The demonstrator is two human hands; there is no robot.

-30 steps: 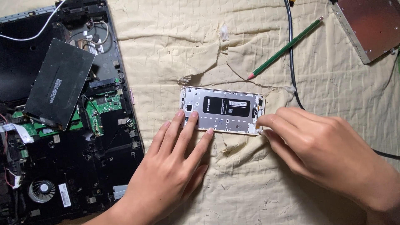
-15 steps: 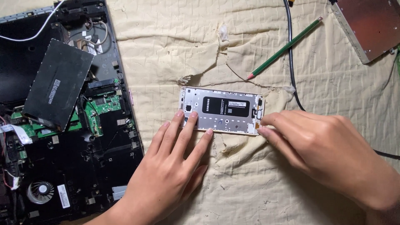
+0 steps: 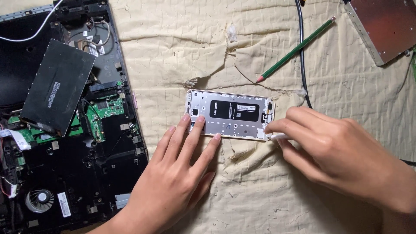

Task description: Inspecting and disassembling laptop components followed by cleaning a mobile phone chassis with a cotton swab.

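The opened phone [image 3: 229,115] lay flat on the cloth-covered worktop [image 3: 182,52], long axis running left to right. The left hand [image 3: 173,182] had its fingers [image 3: 194,130] spread open, pressing the near left edge. The right hand [image 3: 338,151] pinched a thin white tool [image 3: 277,137] at the phone's right end, nearer the work

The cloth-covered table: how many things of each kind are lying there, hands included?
Opened phone: 1
Opened laptop: 1
Green pencil: 1
Black cable: 1
Metal-framed panel: 1
Small white tool held by the right hand: 1
Hands: 2, left hand with fingers on the phone, right hand
Total: 8
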